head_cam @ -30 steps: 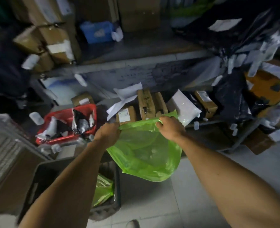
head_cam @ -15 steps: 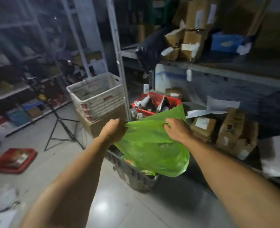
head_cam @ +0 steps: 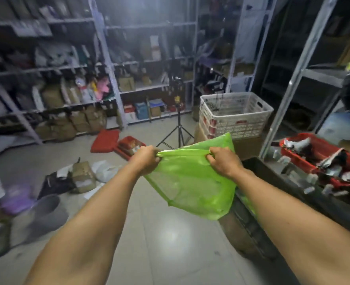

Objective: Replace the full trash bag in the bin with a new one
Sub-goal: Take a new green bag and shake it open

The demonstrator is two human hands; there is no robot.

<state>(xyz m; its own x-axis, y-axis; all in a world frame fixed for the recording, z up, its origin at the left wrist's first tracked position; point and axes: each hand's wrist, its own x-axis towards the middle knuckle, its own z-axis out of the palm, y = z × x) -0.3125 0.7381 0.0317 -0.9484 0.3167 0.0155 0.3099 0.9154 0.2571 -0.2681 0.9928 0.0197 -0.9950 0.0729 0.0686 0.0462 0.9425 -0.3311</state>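
Observation:
I hold a bright green plastic trash bag (head_cam: 192, 182) up in the air by its top edge. My left hand (head_cam: 146, 159) pinches the left end of the edge and my right hand (head_cam: 223, 161) pinches the right end. The bag hangs limp and looks empty. Below it to the right stands the dark slatted bin (head_cam: 250, 233) on the floor, with a strip of green plastic showing inside. My right arm hides most of the bin.
A red basket (head_cam: 322, 155) of packets sits on the low shelf at right. A white crate (head_cam: 233, 116) stands on a cardboard box beyond the bin. A tripod (head_cam: 177, 130) stands mid-floor. Boxes and bags litter the floor at left; shelving lines the walls.
My view has swung left, from the shelf by the bin round to the open room. Both hands keep their grip on the green bag, which now hangs left of the bin.

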